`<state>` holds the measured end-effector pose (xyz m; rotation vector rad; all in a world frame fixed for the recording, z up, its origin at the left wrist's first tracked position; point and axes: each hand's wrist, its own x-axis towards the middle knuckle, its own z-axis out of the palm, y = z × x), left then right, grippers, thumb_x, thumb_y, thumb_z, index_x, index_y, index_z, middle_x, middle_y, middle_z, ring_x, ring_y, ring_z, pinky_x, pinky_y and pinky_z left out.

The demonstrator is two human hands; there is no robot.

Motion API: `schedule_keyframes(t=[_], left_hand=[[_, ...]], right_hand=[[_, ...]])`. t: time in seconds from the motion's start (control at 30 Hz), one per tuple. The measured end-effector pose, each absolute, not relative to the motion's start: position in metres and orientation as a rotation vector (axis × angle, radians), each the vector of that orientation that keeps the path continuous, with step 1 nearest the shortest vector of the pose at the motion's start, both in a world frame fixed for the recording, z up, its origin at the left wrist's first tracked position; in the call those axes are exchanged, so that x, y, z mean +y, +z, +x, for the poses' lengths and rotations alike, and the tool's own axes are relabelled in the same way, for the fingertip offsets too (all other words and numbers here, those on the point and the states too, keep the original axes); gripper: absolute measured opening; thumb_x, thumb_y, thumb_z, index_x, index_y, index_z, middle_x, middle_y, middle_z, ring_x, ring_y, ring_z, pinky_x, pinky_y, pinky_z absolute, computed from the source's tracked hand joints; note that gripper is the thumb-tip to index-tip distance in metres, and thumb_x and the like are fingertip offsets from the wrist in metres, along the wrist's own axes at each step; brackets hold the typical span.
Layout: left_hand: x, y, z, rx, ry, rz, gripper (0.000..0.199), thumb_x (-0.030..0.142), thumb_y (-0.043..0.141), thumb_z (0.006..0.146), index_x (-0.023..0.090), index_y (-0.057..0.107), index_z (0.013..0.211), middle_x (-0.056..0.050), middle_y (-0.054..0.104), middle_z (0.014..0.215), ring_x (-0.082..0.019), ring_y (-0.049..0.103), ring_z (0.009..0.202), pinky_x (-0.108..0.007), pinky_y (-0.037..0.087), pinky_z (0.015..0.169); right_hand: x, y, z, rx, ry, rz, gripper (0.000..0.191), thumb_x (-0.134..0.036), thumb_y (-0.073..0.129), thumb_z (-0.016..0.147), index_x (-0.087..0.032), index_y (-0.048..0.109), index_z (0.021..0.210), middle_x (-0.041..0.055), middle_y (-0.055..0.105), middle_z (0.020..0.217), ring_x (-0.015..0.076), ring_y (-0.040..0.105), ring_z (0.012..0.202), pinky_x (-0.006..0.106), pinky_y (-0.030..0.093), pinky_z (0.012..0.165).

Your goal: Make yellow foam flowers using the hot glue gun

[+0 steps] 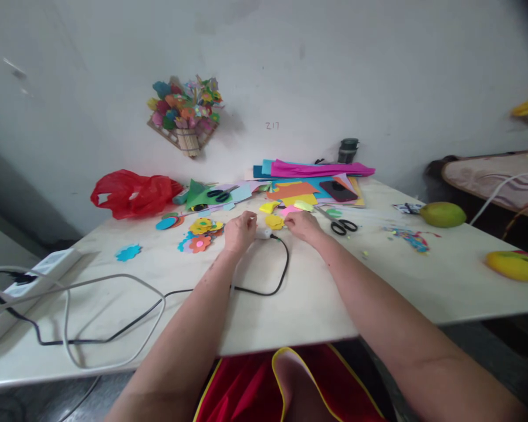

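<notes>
A small yellow paper flower [274, 221] is between my hands. My right hand [304, 226] is closed, its fingertips pinched at the flower's right edge. On the other side, my left hand [240, 232] is closed with curled fingers; what they hold, if anything, is hidden. Under the flower lies a white tool [263, 234] with a black cord [287, 266], partly covered by my left hand; it looks like a glue gun. Left of that hand are stacked yellow paper flowers [201, 225] and an orange paper flower [200, 243]. Black-handled scissors [343, 227] lie beyond my right hand.
A white power strip [48, 272] and looped white cable [158, 316] occupy the left side. Red plastic bag [134, 193], coloured paper sheets [294, 190], a phone [338, 191] and second scissors [222, 193] line the back. Mango-like fruits [443, 214] sit at right.
</notes>
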<state>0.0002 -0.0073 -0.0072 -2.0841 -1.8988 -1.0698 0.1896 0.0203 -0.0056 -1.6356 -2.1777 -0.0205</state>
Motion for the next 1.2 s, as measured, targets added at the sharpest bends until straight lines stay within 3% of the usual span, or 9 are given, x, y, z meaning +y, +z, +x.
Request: schedule_keyframes(t=[0.33, 0.57, 0.73, 0.97, 1.2], left_hand=[[-0.002, -0.009, -0.003, -1.945, -1.169, -1.912, 0.02, 0.028, 0.048, 0.08, 0.022, 0.064, 0.089, -0.004, 0.067, 0.08, -0.016, 0.06, 0.076, -0.025, 0.039, 0.066], [-0.004, -0.012, -0.002, -1.893, -1.221, -1.877, 0.018, 0.03, 0.05, 0.079, 0.022, 0.065, 0.085, -0.006, 0.063, 0.091, -0.017, 0.057, 0.085, -0.025, 0.04, 0.065], [-0.005, -0.013, 0.0, -1.866, -1.184, -1.91, 0.019, 0.03, 0.049, 0.08, 0.023, 0.065, 0.086, -0.007, 0.062, 0.093, -0.018, 0.055, 0.096, -0.026, 0.041, 0.067], [-0.004, -0.013, 0.002, -1.848, -1.155, -1.944, 0.017, 0.028, 0.049, 0.08, 0.022, 0.065, 0.083, -0.007, 0.064, 0.091, -0.018, 0.055, 0.097, -0.026, 0.041, 0.067], [-0.005, -0.014, 0.002, -1.867, -1.154, -1.966, 0.017, 0.028, 0.05, 0.079, 0.023, 0.066, 0.083, -0.006, 0.062, 0.091, -0.018, 0.055, 0.096, -0.025, 0.042, 0.066]], right_hand=[[0.027, -0.009, 0.187, -2.03, -0.12, -1.643, 0.029, -0.035, 0.041, 0.085, -0.024, 0.067, 0.09, 0.0043, 0.067, 0.094, 0.018, 0.058, 0.084, 0.026, 0.035, 0.062], [0.038, -0.017, 0.174, -2.239, -0.187, -1.5, 0.029, -0.024, 0.049, 0.081, -0.024, 0.062, 0.107, 0.0048, 0.061, 0.114, 0.0207, 0.049, 0.106, 0.032, 0.032, 0.088], [0.043, -0.023, 0.167, -2.355, -0.16, -1.52, 0.038, -0.018, 0.049, 0.079, -0.021, 0.056, 0.116, 0.0076, 0.057, 0.121, 0.0229, 0.047, 0.11, 0.035, 0.03, 0.092], [0.047, -0.024, 0.168, -2.392, -0.205, -1.52, 0.026, -0.022, 0.045, 0.084, -0.02, 0.066, 0.099, 0.0103, 0.065, 0.105, 0.0241, 0.052, 0.103, 0.036, 0.03, 0.09], [0.047, -0.021, 0.167, -2.365, -0.247, -1.57, 0.028, -0.019, 0.042, 0.084, -0.018, 0.07, 0.084, 0.0128, 0.068, 0.09, 0.0238, 0.056, 0.091, 0.032, 0.035, 0.079]])
